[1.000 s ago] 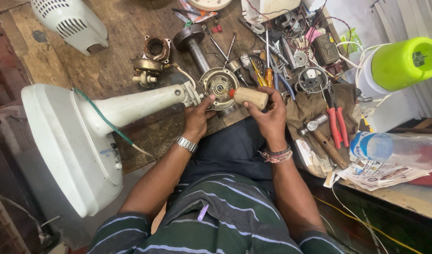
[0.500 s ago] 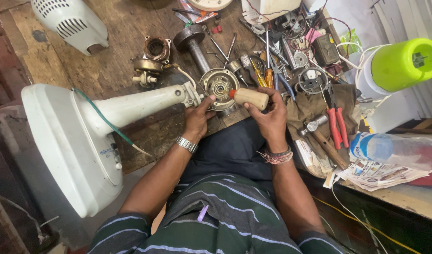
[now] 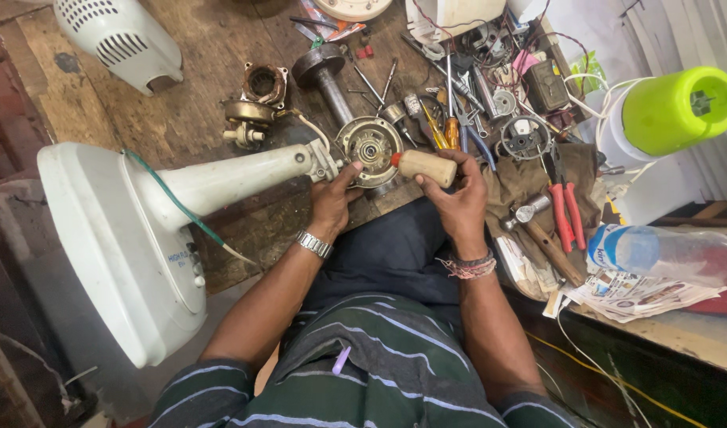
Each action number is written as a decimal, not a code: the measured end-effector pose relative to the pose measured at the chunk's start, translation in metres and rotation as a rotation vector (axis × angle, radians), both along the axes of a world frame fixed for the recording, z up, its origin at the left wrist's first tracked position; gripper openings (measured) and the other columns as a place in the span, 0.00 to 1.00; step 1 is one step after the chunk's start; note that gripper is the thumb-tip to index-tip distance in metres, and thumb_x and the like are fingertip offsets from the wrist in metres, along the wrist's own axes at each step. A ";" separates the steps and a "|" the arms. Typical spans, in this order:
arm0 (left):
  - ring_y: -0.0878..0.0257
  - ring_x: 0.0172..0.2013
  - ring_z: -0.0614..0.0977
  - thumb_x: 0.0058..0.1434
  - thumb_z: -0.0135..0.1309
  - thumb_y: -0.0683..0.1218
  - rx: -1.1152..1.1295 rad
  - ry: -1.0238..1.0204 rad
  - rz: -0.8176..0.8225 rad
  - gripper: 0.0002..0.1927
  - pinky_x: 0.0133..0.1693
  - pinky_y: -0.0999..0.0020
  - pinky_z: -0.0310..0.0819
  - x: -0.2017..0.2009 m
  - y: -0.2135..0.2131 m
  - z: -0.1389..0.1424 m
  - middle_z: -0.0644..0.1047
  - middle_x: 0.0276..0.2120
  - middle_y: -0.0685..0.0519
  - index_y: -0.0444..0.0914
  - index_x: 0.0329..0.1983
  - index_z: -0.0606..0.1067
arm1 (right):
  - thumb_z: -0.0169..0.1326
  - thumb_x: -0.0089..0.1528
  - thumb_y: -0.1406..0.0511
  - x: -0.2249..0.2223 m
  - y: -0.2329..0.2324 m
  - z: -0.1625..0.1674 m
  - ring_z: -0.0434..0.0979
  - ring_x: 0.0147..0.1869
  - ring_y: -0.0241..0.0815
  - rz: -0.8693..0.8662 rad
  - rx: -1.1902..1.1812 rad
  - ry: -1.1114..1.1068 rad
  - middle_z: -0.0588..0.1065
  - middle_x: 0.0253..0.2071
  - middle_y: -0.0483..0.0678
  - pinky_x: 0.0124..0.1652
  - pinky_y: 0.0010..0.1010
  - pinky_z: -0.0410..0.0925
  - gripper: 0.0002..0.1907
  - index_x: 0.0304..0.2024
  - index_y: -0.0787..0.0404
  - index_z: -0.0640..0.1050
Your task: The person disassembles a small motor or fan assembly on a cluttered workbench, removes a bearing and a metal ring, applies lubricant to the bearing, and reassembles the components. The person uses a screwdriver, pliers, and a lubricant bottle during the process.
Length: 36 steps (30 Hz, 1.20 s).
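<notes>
A white fan stand (image 3: 221, 181) lies on its side across the wooden bench, its wide base (image 3: 110, 254) hanging off the near left edge. A round metal motor housing (image 3: 370, 144) sits at the stand's neck end. My left hand (image 3: 333, 200), a metal watch on its wrist, holds the neck joint beside the housing. My right hand (image 3: 457, 198) grips a wooden-handled screwdriver (image 3: 425, 165), its tip pointing left at the housing.
A white fan grille cover (image 3: 122, 40) lies at far left. A copper-wound stator (image 3: 264, 83) and a rotor shaft (image 3: 322, 70) lie behind the stand. Screwdrivers, red pliers (image 3: 568, 212) and a hammer (image 3: 541, 234) crowd the right. A green-capped white spool (image 3: 672, 111) and a plastic bottle (image 3: 664, 252) stand beside newspapers.
</notes>
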<state>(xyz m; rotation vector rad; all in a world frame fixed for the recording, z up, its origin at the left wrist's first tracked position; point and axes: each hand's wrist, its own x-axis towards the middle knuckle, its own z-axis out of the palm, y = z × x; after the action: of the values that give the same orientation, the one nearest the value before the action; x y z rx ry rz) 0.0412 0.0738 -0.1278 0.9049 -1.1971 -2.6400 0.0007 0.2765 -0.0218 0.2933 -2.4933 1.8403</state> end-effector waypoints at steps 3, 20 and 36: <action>0.61 0.45 0.85 0.54 0.67 0.46 -0.016 0.023 -0.012 0.22 0.45 0.56 0.84 0.000 -0.001 0.001 0.82 0.45 0.52 0.40 0.51 0.75 | 0.70 0.57 0.71 -0.001 0.001 0.001 0.80 0.50 0.35 -0.019 0.085 0.017 0.80 0.48 0.47 0.49 0.25 0.74 0.25 0.55 0.64 0.75; 0.61 0.44 0.84 0.53 0.68 0.46 0.017 0.016 0.001 0.24 0.42 0.59 0.81 0.000 0.000 0.001 0.82 0.45 0.52 0.39 0.52 0.75 | 0.71 0.56 0.69 -0.006 -0.002 0.000 0.78 0.46 0.33 -0.053 0.090 0.022 0.79 0.47 0.46 0.46 0.25 0.73 0.25 0.54 0.64 0.75; 0.61 0.44 0.84 0.55 0.67 0.45 0.024 0.025 -0.016 0.22 0.43 0.57 0.82 -0.001 0.000 0.001 0.82 0.45 0.51 0.38 0.52 0.76 | 0.67 0.59 0.75 -0.010 0.002 -0.014 0.79 0.54 0.37 -0.031 -0.220 -0.060 0.76 0.51 0.49 0.54 0.26 0.73 0.28 0.58 0.66 0.70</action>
<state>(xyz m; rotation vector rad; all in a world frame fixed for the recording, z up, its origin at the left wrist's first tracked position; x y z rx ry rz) 0.0401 0.0743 -0.1268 0.8671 -1.1742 -2.6759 -0.0091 0.2787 -0.0355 0.1931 -2.2867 2.1162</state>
